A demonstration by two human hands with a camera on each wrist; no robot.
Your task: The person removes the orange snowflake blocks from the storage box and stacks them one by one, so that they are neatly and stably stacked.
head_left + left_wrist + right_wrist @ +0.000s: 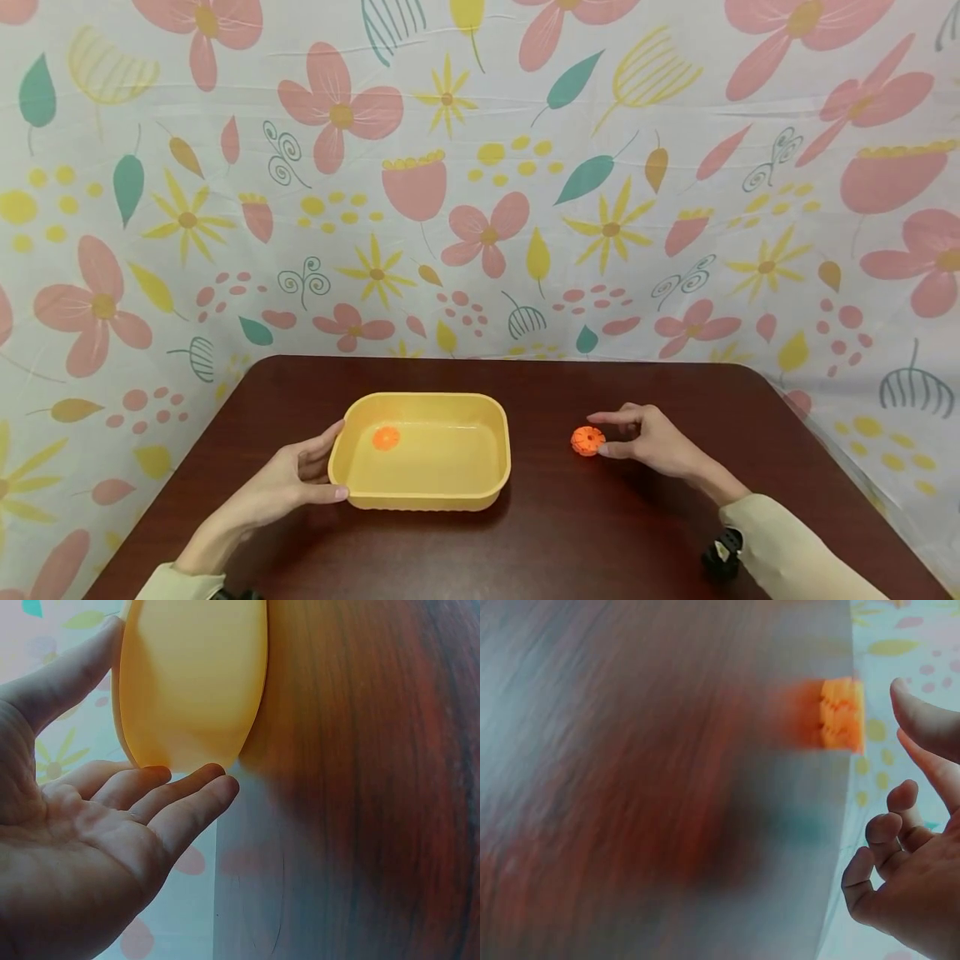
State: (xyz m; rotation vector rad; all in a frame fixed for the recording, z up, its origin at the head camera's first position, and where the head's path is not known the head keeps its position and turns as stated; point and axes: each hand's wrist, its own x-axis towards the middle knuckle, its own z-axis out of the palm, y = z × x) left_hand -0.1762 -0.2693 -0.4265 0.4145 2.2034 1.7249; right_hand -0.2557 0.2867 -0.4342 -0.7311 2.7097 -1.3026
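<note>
A yellow rectangular tray (420, 503) with rounded corners stands on the dark table, left of the middle. My left hand (288, 487) spans its left end, thumb at the front corner and fingers along the side. In the left wrist view those fingers look fairly straight, their tips at the tray's end (195, 690). A flat orange flower-shaped piece (386, 438) lies inside the tray. My right hand (660, 442) is at a small round orange piece (587, 441) with notched edges, thumb and forefinger spread beside it. The right wrist view shows a gap between this orange piece (840, 716) and the thumb.
The dark brown table (540, 550) has rounded far corners. Behind it hangs a white cloth (480, 275) printed with flowers and leaves. A black band (723, 553) is on the right wrist.
</note>
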